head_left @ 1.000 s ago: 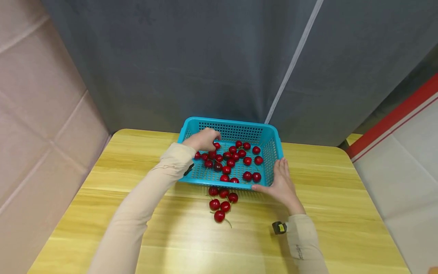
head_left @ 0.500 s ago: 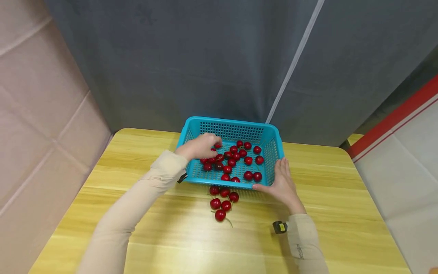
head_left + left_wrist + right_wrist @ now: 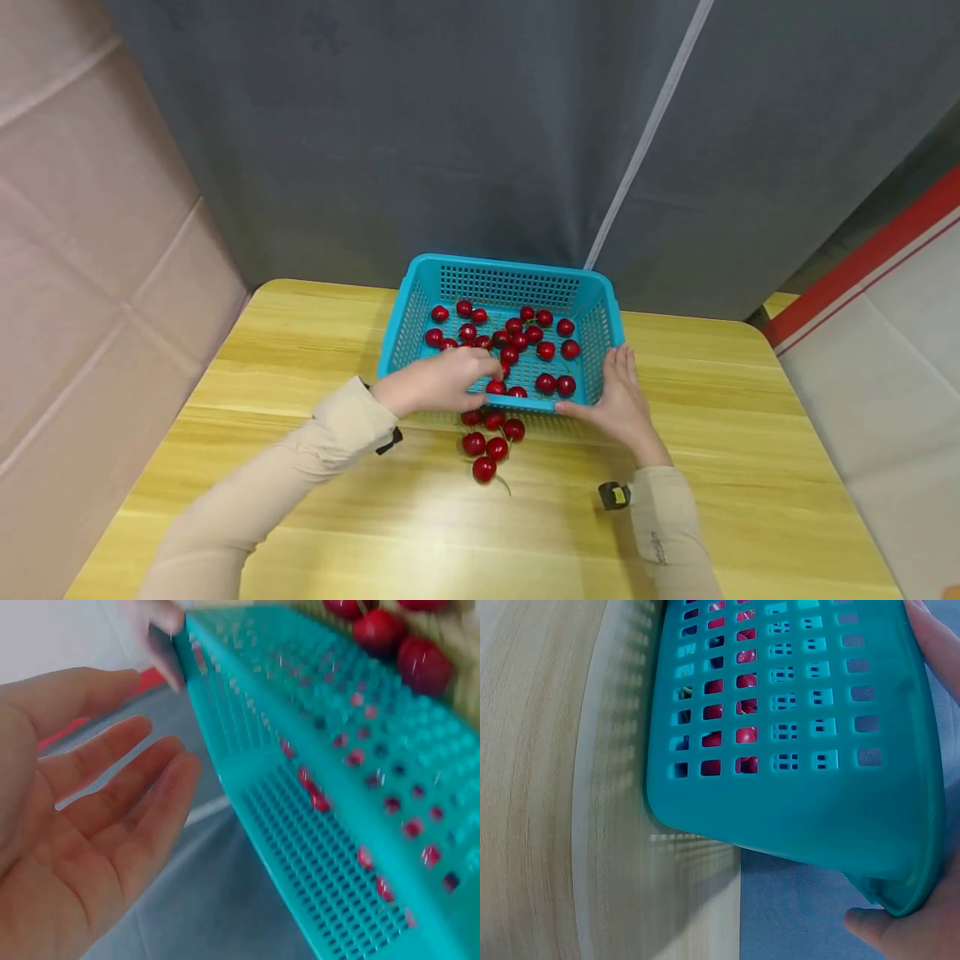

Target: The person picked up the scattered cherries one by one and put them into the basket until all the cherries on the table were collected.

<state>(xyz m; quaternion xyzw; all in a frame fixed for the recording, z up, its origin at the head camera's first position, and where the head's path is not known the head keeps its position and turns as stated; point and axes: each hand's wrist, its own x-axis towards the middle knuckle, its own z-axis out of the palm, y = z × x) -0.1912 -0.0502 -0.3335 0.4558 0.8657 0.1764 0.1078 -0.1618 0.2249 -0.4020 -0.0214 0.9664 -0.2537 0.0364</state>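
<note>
A blue plastic basket (image 3: 517,405) with openwork walls holds many red cherries (image 3: 519,342) on its floor. My left hand (image 3: 446,382) hovers over its front rim, left of the middle; the left wrist view shows the fingers (image 3: 161,802) loosely bent with nothing between them. My right hand (image 3: 621,408) holds the front right corner, thumb along the front rim and fingers against the right side. In the right wrist view a fingertip (image 3: 870,924) shows past the basket's corner. Several more cherries (image 3: 484,469), some with stems, lie on the table just in front.
The light wooden table (image 3: 360,517) carries the basket near its back edge. A dark grey curtain (image 3: 412,142) hangs behind it. Pale panels stand at the left (image 3: 97,250) and right (image 3: 885,400), the right one with a red band.
My left hand has moved from among the cherries at the basket's left back towards me, to the front rim, leaving cherries uncovered there. My right hand keeps its hold on the corner.
</note>
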